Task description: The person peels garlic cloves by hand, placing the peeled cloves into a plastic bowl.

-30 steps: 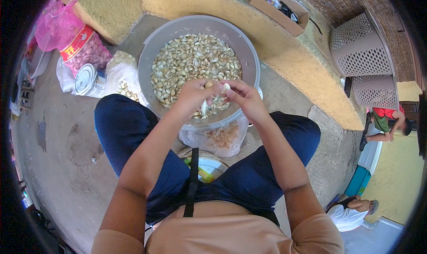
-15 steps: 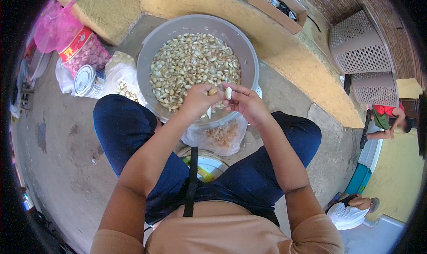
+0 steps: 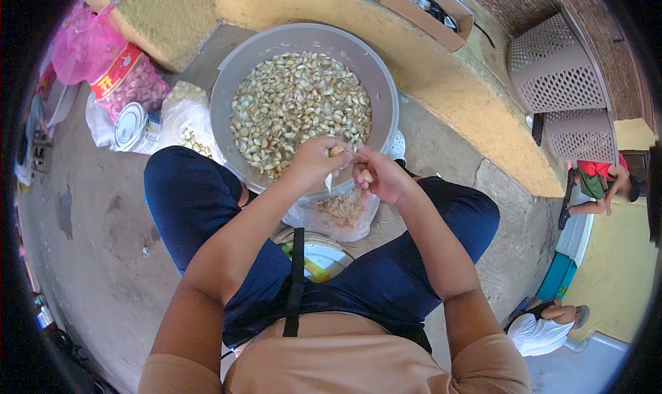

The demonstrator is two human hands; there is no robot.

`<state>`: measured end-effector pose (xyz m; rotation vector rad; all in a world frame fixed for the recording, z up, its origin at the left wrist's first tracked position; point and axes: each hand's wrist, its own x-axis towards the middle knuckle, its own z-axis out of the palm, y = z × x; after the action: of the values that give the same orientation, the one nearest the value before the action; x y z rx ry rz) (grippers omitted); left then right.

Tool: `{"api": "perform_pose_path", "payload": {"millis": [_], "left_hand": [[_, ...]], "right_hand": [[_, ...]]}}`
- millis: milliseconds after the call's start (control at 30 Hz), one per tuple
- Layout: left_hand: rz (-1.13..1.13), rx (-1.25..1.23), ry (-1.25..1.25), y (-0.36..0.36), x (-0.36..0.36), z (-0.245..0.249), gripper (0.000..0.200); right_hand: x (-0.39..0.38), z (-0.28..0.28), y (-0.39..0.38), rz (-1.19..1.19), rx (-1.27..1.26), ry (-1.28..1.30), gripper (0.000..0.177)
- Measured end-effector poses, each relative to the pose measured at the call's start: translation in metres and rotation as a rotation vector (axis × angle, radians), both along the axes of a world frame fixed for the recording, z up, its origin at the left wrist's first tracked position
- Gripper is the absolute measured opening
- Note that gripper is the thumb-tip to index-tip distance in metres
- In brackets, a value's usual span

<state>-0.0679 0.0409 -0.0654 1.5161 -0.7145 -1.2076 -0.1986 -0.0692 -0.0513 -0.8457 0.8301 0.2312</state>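
A big grey basin [image 3: 383,97] stands in front of my knees, with a mass of garlic cloves [image 3: 300,104] in it, some under water. Over its near rim, my left hand [image 3: 317,161] is closed, with a brownish clove [image 3: 336,150] at its fingertips and a small pale blade pointing down below the fingers. My right hand [image 3: 383,175] is beside it, fingers curled around a pale clove [image 3: 367,176]. The fingertips of both hands nearly meet. Under the near rim lies a clear plastic bag [image 3: 341,213] with papery peelings.
At the left are a pink mesh sack [image 3: 134,83], a tin can [image 3: 131,126] and a white bag [image 3: 196,121] holding cloves. A yellow ledge [image 3: 427,83] carries a cardboard box [image 3: 431,18]. Perforated crates [image 3: 562,83] and two people [image 3: 598,180] are at the right.
My right hand has turned, and its clove has moved from the fingertips down into the curled fingers. My left hand has shifted slightly right and down, the brownish clove still in it.
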Motion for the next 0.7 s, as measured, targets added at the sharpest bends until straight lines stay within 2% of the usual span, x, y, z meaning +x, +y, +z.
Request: {"api": "perform_pose_path", "payload": {"millis": [133,233,333,433,533,633,700], "left_hand": [[-0.045,-0.002,-0.046,0.000,0.001,0.000,0.016],[-0.077,0.055,-0.035,-0.001,-0.001,-0.014,0.014],[-0.042,0.017,0.018,0.000,-0.005,-0.016,0.016],[-0.036,-0.013,0.059,-0.001,-0.005,-0.021,0.020],[-0.066,-0.016,0.128,0.001,-0.004,-0.015,0.021],[-0.085,0.070,0.234,-0.001,0.004,-0.004,0.020],[-0.049,0.129,0.275,-0.002,0.011,-0.003,0.020]], "right_hand": [[-0.002,0.000,0.003,0.020,0.001,-0.011,0.024],[-0.005,-0.008,0.003,0.027,-0.112,-0.099,0.017],[-0.004,-0.011,0.006,0.039,-0.250,-0.115,0.017],[-0.004,-0.012,0.007,0.001,-0.250,-0.093,0.015],[-0.008,-0.018,0.003,-0.092,-0.083,-0.115,0.014],[-0.009,-0.018,-0.003,-0.061,-0.201,-0.037,0.011],[-0.013,-0.022,-0.011,0.077,-0.348,0.024,0.014]]}}
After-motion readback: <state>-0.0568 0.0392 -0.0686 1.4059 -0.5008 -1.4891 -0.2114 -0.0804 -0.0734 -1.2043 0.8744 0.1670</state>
